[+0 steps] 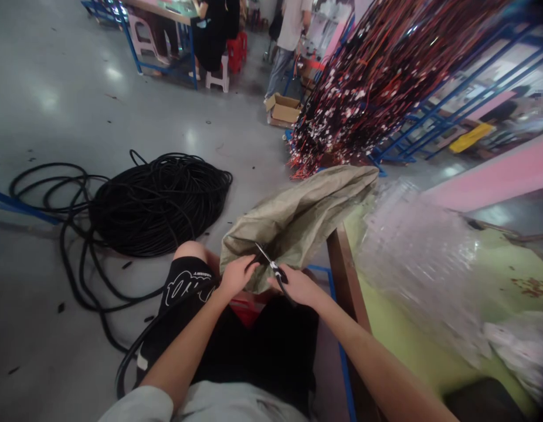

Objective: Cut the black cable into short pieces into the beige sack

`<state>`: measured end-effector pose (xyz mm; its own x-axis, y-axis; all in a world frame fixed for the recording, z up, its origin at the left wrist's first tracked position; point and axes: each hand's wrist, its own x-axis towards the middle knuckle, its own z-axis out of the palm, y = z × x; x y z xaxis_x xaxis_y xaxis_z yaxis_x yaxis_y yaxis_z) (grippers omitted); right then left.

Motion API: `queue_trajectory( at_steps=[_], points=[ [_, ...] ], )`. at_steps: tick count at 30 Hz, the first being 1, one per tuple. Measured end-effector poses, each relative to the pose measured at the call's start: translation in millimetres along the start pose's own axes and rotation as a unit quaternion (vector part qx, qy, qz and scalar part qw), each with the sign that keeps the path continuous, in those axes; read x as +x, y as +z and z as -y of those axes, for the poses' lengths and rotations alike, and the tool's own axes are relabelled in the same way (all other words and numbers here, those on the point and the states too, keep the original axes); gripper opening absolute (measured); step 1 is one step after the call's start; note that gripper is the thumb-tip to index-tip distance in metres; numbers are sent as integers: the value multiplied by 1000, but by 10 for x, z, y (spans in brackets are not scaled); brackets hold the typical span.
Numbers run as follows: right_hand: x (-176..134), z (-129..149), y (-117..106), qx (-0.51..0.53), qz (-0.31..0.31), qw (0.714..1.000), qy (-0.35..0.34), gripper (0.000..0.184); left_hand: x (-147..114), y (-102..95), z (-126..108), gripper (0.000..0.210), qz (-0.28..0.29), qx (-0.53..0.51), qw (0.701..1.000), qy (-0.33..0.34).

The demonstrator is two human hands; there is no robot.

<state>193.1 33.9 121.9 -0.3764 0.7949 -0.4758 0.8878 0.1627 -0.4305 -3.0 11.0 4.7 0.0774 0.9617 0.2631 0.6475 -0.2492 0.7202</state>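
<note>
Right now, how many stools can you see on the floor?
3 that I can tell: a pale stool under the far table, a white stool beside it, and a red stool behind that one. More may be hidden.

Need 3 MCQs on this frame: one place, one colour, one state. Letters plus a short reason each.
1. Where does the cable coil lie?
A on the floor
B on the table
C in the sack

2. What colour is the stool at the far bench?
A blue
B white
C green

3. What does the right hand hold?
A nothing
B a box
C scissors

A: the coil rests on the grey floor, left of the sack.
B: its legs and seat show white.
C: the scissors point toward the left hand.
</note>
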Motion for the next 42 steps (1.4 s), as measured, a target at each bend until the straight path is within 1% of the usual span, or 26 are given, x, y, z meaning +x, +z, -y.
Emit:
queue_trajectory(
  at_steps=[3,6,8,10,12,16,18,20,21,22,23,24,25,26,28,30,31,32,33,34,35,37,39,40,42],
  points=[
    [-15,17,-2,26,16,1000,1,38,-8,-4,-4,29,-7,68,998,13],
    [-22,54,-17,60,45,997,18,42,-6,-10,-23,28,-17,148,989,15],
    [-20,64,-22,87,58,994,27,42,-2,-18,-31,28,-30,167,985,15],
    [-12,52,-20,98,49,994,18,40,-2,-20,-31,29,-43,162,986,11],
    [-2,25,-17,95,42,995,4,40,-9,-9,-26,30,-47,152,987,10],
    [4,-18,-25,94,74,993,2,46,-29,29,-22,30,-36,120,992,6],
    [0,-20,-33,104,75,992,-3,45,-27,25,-29,30,-41,91,995,-12],
    [-3,-15,-40,116,65,991,-20,42,-16,-3,-41,30,-41,40,998,-28],
    [-4,-13,-44,122,60,990,-31,41,-8,-24,-47,30,-29,1,999,-31],
    [-4,-13,-50,127,59,989,-41,40,0,-48,-52,31,-3,-50,998,-34],
    [-5,-13,-56,132,62,988,-46,40,7,-73,-54,32,35,-115,992,-41],
    [-6,-13,-64,137,71,987,-46,40,14,-100,-53,35,83,-192,976,-57],
    [-9,-12,-72,142,84,985,-44,41,18,-126,-46,38,134,-276,948,-84],
    [-12,-7,-79,147,97,984,-42,41,20,-153,-33,39,181,-361,907,-116],
    [-20,13,-88,162,104,980,-56,41,19,-200,10,41,245,-514,803,-178],
    [-26,46,-88,178,86,975,-96,39,15,-234,66,40,274,-626,699,-211],
    [-28,62,-86,184,75,973,-119,38,13,-244,91,40,279,-668,655,-217],
    [-29,76,-83,187,68,970,-137,37,12,-247,111,40,281,-702,616,-219],
    [-30,85,-82,188,67,969,-148,37,13,-245,123,41,283,-728,584,-221],
    [-31,90,-81,190,73,968,-149,37,15,-237,127,40,283,-745,561,-223],
    [-34,91,-80,192,87,967,-143,37,18,-226,124,40,282,-756,546,-226],
    [-41,86,-80,201,119,965,-122,37,30,-200,107,38,282,-761,537,-232],
    [-49,80,-79,212,136,961,-111,37,42,-178,95,37,278,-757,541,-237],
    [-51,80,-79,210,130,962,-112,37,48,-170,95,38,273,-754,546,-240],
    [-52,82,-81,188,94,971,-113,37,55,-162,105,39,256,-745,565,-245]
  ],
)
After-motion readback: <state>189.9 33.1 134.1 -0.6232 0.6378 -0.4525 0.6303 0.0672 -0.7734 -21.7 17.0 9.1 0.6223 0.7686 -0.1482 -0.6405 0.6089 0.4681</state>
